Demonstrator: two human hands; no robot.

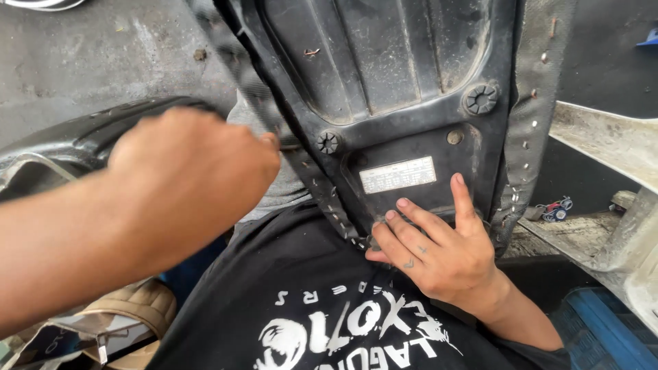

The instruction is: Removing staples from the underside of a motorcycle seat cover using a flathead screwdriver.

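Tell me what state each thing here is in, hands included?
Seat base: black plastic, underside up, propped against the person's lap.
Seat cover edge: folded over the rim, stapled down, some staples lifted.
Label: pale, stuck flat on the base.
Left hand: closed grip at the cover edge, blurred; what it holds is hidden.
Right hand: open, fingers spread flat on the base.

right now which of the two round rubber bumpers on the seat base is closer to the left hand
The smaller rubber bumper, just right of the left hand; the larger bumper sits higher, far right.

Pale rectangular label (398, 175) on black seat base (384, 62); horizontal, slightly tilted
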